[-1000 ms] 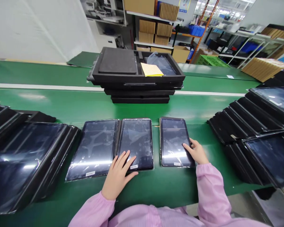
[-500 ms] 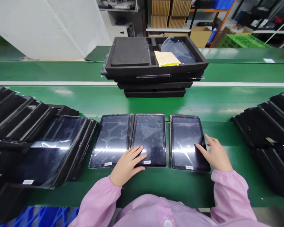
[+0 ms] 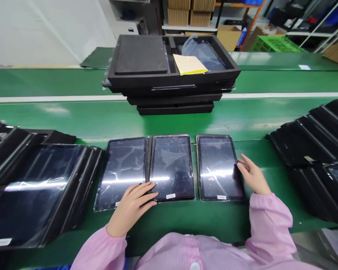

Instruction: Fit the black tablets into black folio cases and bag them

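Three black tablets in clear plastic bags lie side by side on the green belt in front of me: a left tablet (image 3: 122,170), a middle tablet (image 3: 172,165) and a right tablet (image 3: 218,165). My left hand (image 3: 131,206) rests flat with fingers stretched out across the lower corners of the left and middle tablets. My right hand (image 3: 252,175) lies at the right edge of the right tablet, fingers extended and touching its screen. Both arms wear pink sleeves.
A stack of black foam trays (image 3: 171,80) stands mid-belt, holding a foam pad, a yellow sheet (image 3: 189,64) and a bagged tablet. Overlapping rows of bagged tablets (image 3: 36,183) lie at the left. Black trays (image 3: 315,138) lie fanned out at the right. Shelves with cartons stand behind.
My left hand slid down and left, from the middle tablet's screen to the lower corners of the left and middle tablets. My right hand shifted slightly toward the right tablet's edge. The view moved a little.
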The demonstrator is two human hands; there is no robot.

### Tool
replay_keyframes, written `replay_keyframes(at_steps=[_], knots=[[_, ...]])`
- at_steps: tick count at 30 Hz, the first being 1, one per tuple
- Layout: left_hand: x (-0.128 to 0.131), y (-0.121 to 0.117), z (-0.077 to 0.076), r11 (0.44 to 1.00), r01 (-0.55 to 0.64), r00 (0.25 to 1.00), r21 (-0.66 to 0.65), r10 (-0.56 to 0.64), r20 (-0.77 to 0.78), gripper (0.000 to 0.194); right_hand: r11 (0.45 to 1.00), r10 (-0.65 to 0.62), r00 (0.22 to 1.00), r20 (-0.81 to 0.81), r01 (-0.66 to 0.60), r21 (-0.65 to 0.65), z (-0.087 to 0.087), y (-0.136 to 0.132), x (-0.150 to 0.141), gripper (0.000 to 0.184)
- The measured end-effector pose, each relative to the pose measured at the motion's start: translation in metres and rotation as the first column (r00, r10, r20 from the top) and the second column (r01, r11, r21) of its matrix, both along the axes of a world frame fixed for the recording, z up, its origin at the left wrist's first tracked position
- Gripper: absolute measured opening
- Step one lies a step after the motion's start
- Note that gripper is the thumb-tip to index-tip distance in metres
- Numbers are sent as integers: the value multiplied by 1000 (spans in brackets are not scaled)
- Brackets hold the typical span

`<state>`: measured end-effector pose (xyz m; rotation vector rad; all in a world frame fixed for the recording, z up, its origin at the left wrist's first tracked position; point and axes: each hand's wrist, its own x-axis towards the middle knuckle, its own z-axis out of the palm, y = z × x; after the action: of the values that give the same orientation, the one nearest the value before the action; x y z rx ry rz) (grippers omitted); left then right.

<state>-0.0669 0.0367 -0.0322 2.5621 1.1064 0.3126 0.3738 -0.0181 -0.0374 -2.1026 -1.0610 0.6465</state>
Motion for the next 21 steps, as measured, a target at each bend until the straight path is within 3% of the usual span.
replay_keyframes(at_steps=[4,7,10,13,16,18,21], knots=[[4,3,9,996,48,999,81,-50,21,33,999,-32,998,49,32,18,-2,1,5,54],[13,-2,18,975,73,996,210,-81,31,40,997,-65,994,91,61,52,-1,0,-1,57],[26,-10,23,951,13,998,310,-31,52,39,983,-121,970,213,87,161,8,0,-18,59],[38,-17,21,931,-98,991,352,60,119,33,951,-104,948,301,6,308,24,4,-51,48],[45,-23,14,916,-290,946,278,229,231,24,949,104,992,65,-119,292,36,11,-92,38],[47,-26,7,888,-428,883,171,370,290,21,964,223,954,-199,-186,189,38,17,-115,44],[46,-34,-4,860,-504,822,78,451,347,20,978,199,863,-464,-208,33,36,27,-135,68]])
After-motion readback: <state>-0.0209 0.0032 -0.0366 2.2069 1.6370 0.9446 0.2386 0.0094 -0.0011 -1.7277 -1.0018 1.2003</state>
